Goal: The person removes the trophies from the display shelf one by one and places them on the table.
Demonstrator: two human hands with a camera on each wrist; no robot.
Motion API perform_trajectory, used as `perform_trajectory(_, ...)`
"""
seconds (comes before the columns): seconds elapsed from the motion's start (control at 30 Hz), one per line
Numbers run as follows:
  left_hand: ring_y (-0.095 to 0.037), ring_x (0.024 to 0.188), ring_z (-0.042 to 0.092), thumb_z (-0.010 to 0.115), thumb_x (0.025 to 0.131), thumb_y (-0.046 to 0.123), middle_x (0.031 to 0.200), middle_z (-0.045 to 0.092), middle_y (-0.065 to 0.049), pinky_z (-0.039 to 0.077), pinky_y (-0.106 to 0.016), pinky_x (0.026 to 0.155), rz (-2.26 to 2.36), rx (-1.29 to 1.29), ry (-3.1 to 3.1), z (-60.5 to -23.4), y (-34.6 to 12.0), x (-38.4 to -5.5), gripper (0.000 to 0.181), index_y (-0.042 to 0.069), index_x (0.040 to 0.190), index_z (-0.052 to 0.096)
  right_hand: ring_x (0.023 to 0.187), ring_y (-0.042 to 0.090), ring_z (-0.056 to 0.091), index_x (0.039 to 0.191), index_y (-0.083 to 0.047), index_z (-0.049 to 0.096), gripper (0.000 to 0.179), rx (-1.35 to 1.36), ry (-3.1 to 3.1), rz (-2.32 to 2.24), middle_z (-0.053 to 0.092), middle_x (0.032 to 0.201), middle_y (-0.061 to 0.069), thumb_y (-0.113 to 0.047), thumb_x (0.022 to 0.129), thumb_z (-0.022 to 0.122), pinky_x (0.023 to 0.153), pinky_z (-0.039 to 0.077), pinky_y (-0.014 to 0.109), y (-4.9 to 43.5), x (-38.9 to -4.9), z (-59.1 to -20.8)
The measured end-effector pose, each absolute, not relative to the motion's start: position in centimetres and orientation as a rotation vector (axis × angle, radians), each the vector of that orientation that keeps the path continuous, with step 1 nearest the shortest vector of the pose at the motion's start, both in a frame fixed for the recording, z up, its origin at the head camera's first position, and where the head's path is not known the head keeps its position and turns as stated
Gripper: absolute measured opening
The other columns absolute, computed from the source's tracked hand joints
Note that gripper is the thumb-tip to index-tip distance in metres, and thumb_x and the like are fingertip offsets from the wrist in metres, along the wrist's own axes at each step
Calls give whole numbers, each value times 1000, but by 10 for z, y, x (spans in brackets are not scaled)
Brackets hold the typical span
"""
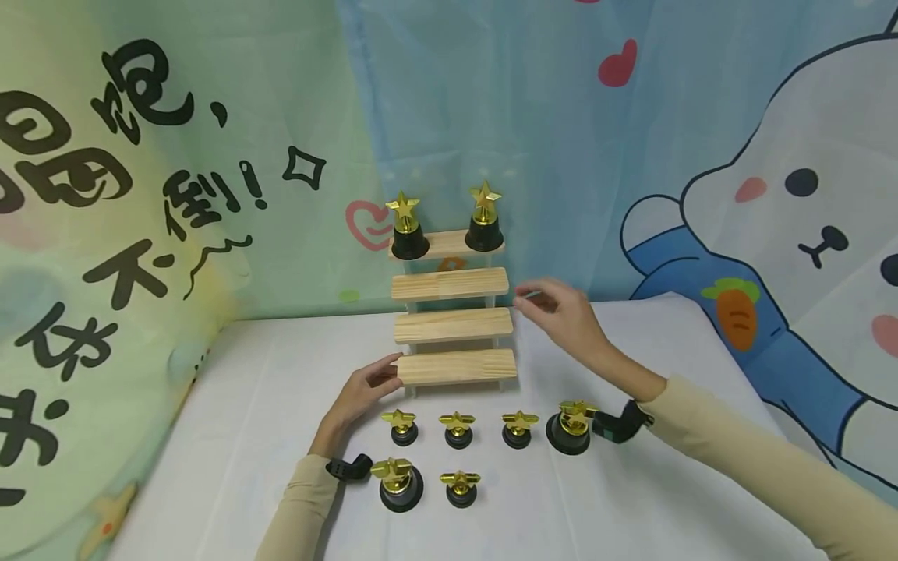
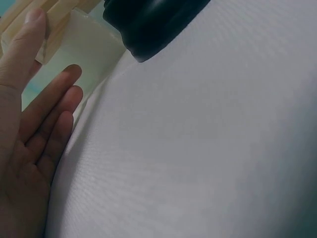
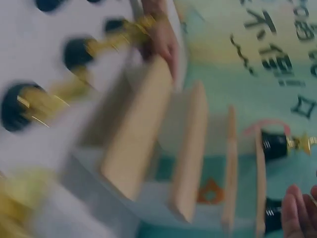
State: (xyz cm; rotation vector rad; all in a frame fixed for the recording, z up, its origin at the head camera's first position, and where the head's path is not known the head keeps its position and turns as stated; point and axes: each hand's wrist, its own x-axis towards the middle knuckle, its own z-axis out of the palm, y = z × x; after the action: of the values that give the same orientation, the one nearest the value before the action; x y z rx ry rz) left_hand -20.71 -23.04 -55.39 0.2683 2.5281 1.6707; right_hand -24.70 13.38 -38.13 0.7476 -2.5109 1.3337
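A stepped display stand (image 1: 454, 325) with pale wooden shelves and clear sides stands at the middle of the table. At the left end of its lowest shelf, my left hand (image 1: 363, 392) pinches the board; in the left wrist view the thumb (image 2: 30, 42) lies against the wood. My right hand (image 1: 561, 313) hovers just right of the upper shelves, fingers loosely bent, holding nothing. On the top shelf, a gold star trophy with a black base (image 1: 408, 227) stands at the left and another star trophy (image 1: 484, 220) at the right.
In front of the stand, several small star trophies (image 1: 457, 430) stand on the white tablecloth (image 1: 245, 421). A larger trophy (image 1: 397, 485) is near my left wrist, another larger trophy (image 1: 570, 428) by my right wrist. A printed cloth backdrop (image 1: 561, 156) hangs close behind.
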Motion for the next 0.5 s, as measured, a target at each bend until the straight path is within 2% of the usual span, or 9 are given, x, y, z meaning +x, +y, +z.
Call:
perform_trajectory(0.13, -24, 112, 64, 70, 90, 30, 122, 67, -11, 50, -25, 94, 1664, 270, 2528, -554, -230, -207, 55, 22, 141, 51, 99, 27, 66, 122, -9, 63, 34, 627, -2537, 1371, 65, 119, 12, -31, 96, 61, 82, 53, 36, 126, -286, -365)
perform_trajectory(0.23, -23, 112, 64, 70, 89, 31, 122, 67, -11, 50, -26, 94, 1657, 268, 2535, -554, -230, -208, 56, 22, 141, 52, 103, 29, 66, 125, -8, 61, 40, 562, -2501, 1385, 65, 120, 13, -34, 95, 62, 86, 53, 44, 119, -312, -355)
perform_trajectory(0.33, -22, 111, 65, 70, 89, 32, 121, 68, -10, 50, -27, 93, 1662, 256, 2541, -554, -230, -208, 55, 23, 141, 52, 105, 29, 66, 130, -9, 57, 47, 493, -2482, 1449, 64, 121, 12, -40, 95, 61, 88, 52, 45, 113, -331, -348)
perform_trajectory(0.5, -21, 110, 65, 70, 89, 31, 121, 68, -9, 51, -26, 93, 1668, 252, 2541, -555, -231, -207, 54, 23, 140, 53, 106, 28, 65, 136, -12, 53, 55, 402, -2473, 1618, 60, 124, 13, -48, 94, 58, 93, 52, 40, 105, -349, -341)
